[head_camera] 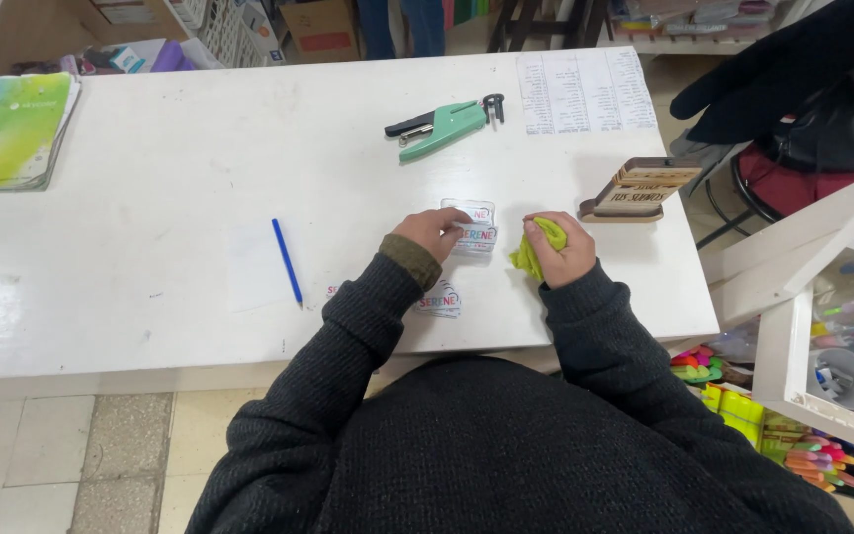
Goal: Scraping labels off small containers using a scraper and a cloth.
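My left hand (431, 231) rests on a small clear plastic card with coloured lettering (474, 229) that lies on the white table (150, 198), fingertips pressing its left edge. My right hand (557, 251) is closed around a crumpled yellow-green cloth (536, 247), just right of the card. A second, similar lettered card (441, 301) lies nearer to me, partly under my left forearm. Both arms wear dark knitted sleeves.
A blue pen (287, 261) lies left of my hands. A green hole punch (443, 127) and a printed sheet (583, 91) sit further back. A wooden stamp-like block (639, 190) stands right. A green booklet (7, 131) lies far left; a shelf of markers (822, 435) at right.
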